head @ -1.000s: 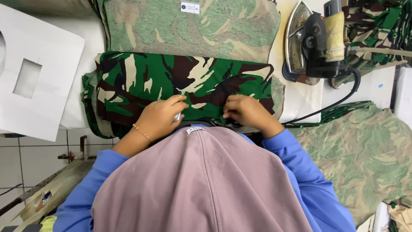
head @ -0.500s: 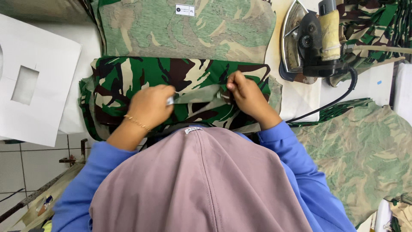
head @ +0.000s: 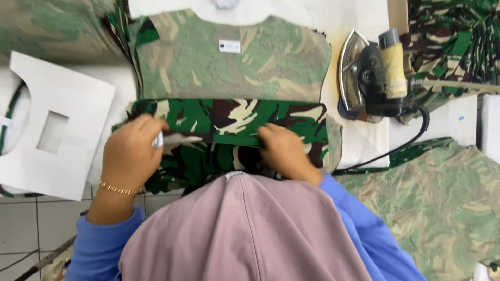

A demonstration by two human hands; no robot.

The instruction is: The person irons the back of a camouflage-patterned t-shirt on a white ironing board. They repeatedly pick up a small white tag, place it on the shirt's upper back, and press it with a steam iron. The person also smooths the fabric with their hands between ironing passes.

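A dark green camouflage fabric piece lies across the white table, its near part folded over toward the far side. My left hand, with a gold bracelet at the wrist, pinches the fold at its left end. My right hand grips the fold's edge near the middle right. Just beyond lies a paler camouflage piece, inside out, with a small white label. The near part of the fabric is hidden by my mauve head covering.
A steam iron rests on its side to the right, its black cord curving toward me. A white cardboard template with a square cut-out lies left. More pale camouflage cloth is piled right; dark pieces sit far right.
Both hands have moved away from me and apart, carrying the fabric's near edge up and over into a fold. The view has shifted so the table sits lower in the frame.
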